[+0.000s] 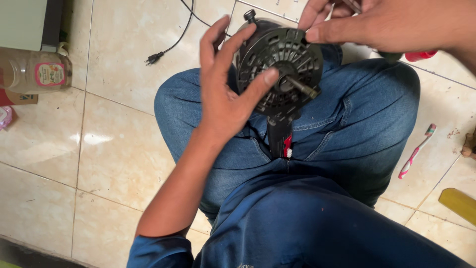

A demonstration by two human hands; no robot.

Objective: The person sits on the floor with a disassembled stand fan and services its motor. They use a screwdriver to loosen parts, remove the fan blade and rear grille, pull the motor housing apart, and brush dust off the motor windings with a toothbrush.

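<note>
Left hand cupping black fan motor over the lap, thumb on its face, right hand pinching its upper rim

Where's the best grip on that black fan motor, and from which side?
Probably the round housing rim of the fan motor, taken from its left side, as the left hand does now with fingers wrapped behind. The shaft sticks out toward the camera and looks too thin to hold by; the right hand steadies the top edge.
</note>
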